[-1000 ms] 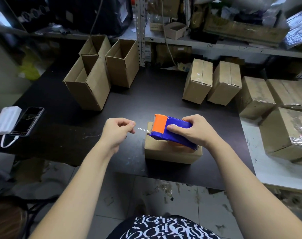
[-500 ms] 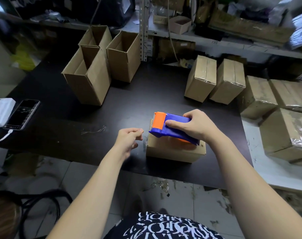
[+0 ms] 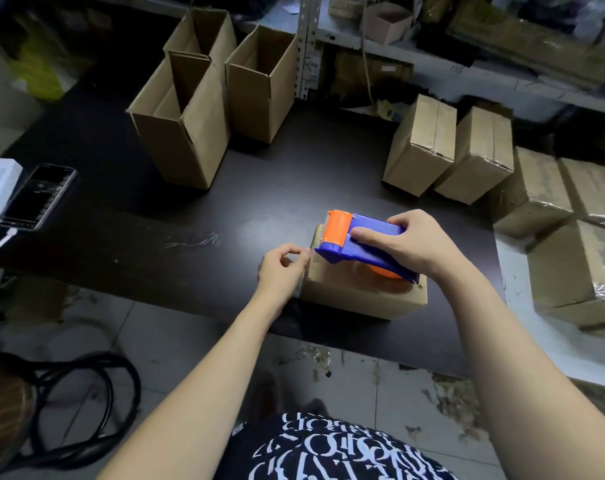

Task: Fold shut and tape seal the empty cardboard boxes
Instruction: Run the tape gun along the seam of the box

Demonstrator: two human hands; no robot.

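The tape (image 3: 315,237) is hardly showing; the left hand (image 3: 282,266) is seemingly pinching it beside the box (image 3: 356,299), and the right hand (image 3: 403,245) is gripping the dispenser (image 3: 367,237) atop it.

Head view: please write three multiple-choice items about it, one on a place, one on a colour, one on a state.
1. Where is the dispenser held? A on the near box B on the phone C on the floor
2. Its roller is: A green B orange C white
3. The three far-left boxes are: A taped B flattened C open
Answers: 1 A, it touches that box's top under the right hand; 2 B, its front end is orange; 3 C, their insides show.
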